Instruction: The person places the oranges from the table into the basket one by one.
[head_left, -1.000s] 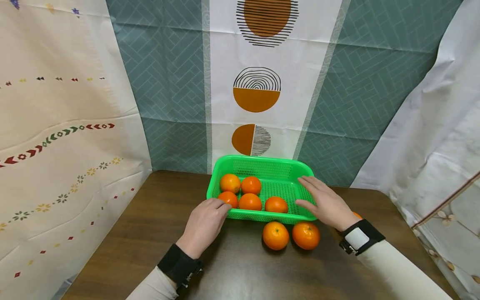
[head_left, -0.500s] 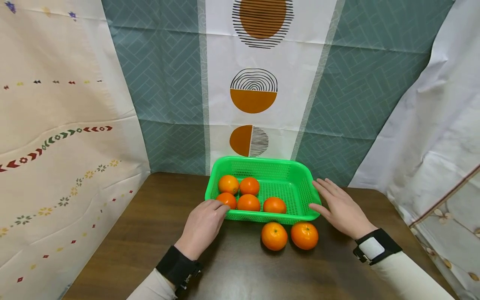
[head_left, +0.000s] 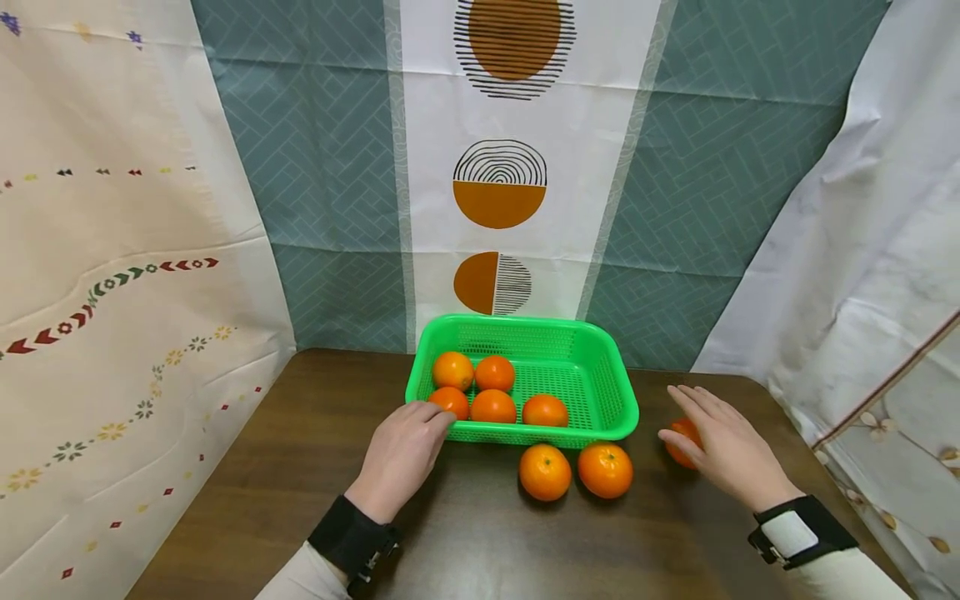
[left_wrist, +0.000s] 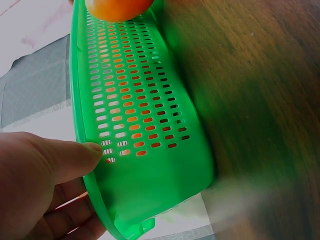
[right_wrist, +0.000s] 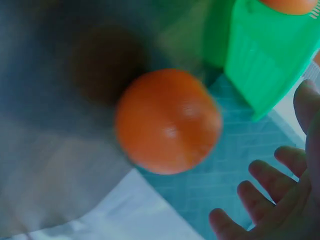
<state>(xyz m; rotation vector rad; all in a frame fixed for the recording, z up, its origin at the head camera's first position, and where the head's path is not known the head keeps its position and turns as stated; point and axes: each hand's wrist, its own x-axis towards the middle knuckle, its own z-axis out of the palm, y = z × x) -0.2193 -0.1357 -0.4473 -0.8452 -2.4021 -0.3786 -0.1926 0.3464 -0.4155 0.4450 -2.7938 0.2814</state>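
Left grip (head_left: 401, 458): pinching the green basket (head_left: 542, 336) at its rim
Right grip (head_left: 723, 446): gaping wide, holding nothing, hovering beside the lone orange (right_wrist: 169, 121)
Lone orange's place: sitting on the table (head_left: 480, 550), right of the green basket
Basket load: five oranges (head_left: 493, 407) lying inside

A dark brown, wood-grained table (head_left: 315, 425) is seen | a rectangular, perforated green plastic basket (head_left: 525, 432) is set toward its far edge | two round, glossy orange fruits (head_left: 544, 472) are placed just in front | a third round orange fruit (right_wrist: 167, 122) is set farther right.
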